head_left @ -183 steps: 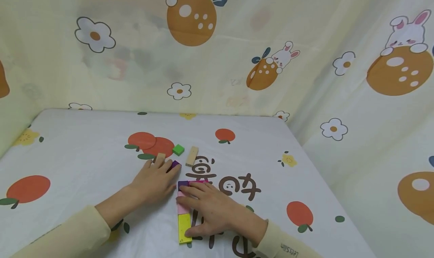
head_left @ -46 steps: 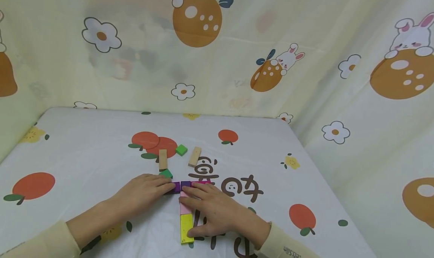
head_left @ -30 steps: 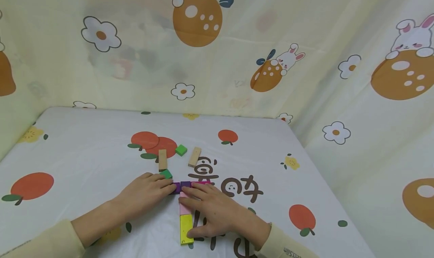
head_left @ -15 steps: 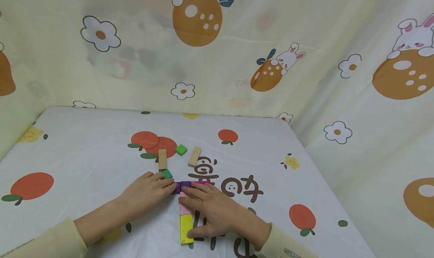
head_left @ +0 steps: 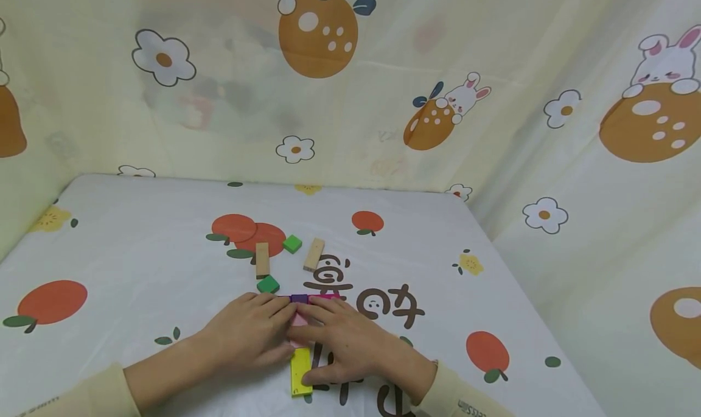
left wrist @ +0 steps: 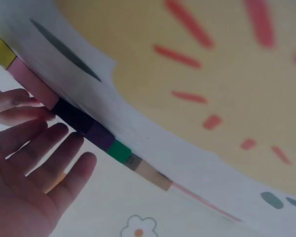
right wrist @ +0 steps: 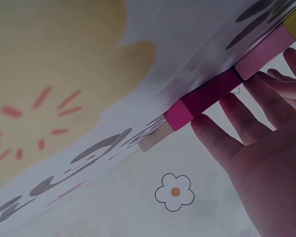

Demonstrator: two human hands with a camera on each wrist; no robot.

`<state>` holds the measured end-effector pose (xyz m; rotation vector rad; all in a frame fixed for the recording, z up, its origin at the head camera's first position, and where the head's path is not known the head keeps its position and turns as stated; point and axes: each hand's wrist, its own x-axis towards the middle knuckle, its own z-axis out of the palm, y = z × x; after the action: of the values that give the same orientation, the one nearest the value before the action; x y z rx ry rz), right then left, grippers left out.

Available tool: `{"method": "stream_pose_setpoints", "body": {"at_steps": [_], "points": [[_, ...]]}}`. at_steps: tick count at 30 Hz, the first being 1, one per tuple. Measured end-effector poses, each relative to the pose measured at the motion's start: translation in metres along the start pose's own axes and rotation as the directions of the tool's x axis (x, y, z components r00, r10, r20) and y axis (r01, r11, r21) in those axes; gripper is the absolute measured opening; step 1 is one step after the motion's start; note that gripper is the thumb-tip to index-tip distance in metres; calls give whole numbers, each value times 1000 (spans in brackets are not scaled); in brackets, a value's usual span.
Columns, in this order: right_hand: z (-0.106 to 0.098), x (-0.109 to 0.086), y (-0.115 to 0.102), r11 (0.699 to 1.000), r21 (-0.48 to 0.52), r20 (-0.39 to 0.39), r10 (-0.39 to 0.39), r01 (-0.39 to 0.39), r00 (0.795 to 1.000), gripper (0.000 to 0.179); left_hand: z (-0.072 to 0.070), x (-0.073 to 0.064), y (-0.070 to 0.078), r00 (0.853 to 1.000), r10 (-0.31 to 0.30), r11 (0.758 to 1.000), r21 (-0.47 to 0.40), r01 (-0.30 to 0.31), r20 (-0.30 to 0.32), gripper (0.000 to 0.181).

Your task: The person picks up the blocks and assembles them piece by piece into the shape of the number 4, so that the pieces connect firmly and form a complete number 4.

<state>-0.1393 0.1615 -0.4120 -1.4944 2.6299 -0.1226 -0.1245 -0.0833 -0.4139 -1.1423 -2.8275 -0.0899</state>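
Several coloured blocks lie in a T on the table. A yellow block [head_left: 300, 371] is nearest me, with a pink block [head_left: 299, 318] beyond it. A dark purple block [head_left: 299, 298] sits at the junction, and a magenta block [head_left: 325, 296] extends right. The left arm is a purple block [left wrist: 76, 118], mostly hidden in the head view by my left hand [head_left: 254, 329]. That hand's fingertips rest at the purple and pink blocks, its thumb by the yellow one's far end. My right hand [head_left: 350, 338] lies with extended fingers on the magenta and pink blocks, thumb touching the yellow one.
Beyond the T lie a dark green block [head_left: 268, 284], a light green block [head_left: 292, 243], and two plain wooden blocks, one at left [head_left: 263, 260] and one at right [head_left: 314, 254]. A patterned curtain [head_left: 230, 119] rises behind the table [head_left: 137, 240].
Over the earlier frames, my left hand brought the purple block to the T's left side. Since half a second ago it has shifted right and nearer my right hand, which stays put.
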Motion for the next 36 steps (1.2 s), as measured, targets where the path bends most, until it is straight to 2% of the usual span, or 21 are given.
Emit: {"method": "stream_pose_setpoints", "body": {"at_steps": [3, 10, 17, 23, 29, 36], "points": [[0, 0, 0, 1000, -12, -6, -9, 9, 1000, 66, 1, 0, 2, 999, -17, 999, -31, 18, 33, 73], [0, -1, 0, 1000, 8, -11, 6, -6, 1000, 68, 3, -2, 3, 1000, 9, 1000, -22, -10, -19, 67], [-1, -2, 1, 997, 71, 10, 22, -22, 1000, 61, 3, -2, 4, 1000, 23, 999, -42, -23, -6, 65], [-2, -1, 1, 999, 52, -1, -1, 1, 1000, 55, 5, -3, 5, 999, 45, 999, -9, -45, -28, 62], [-2, -1, 0, 1000, 27, 0, -1, 1, 1000, 53, 5, -3, 7, 999, 32, 999, 0, -32, -10, 64], [-9, 2, 4, 998, 62, -29, 0, 2, 1000, 37, 6, -4, 7, 1000, 22, 1000, 3, -22, -12, 64]]}}
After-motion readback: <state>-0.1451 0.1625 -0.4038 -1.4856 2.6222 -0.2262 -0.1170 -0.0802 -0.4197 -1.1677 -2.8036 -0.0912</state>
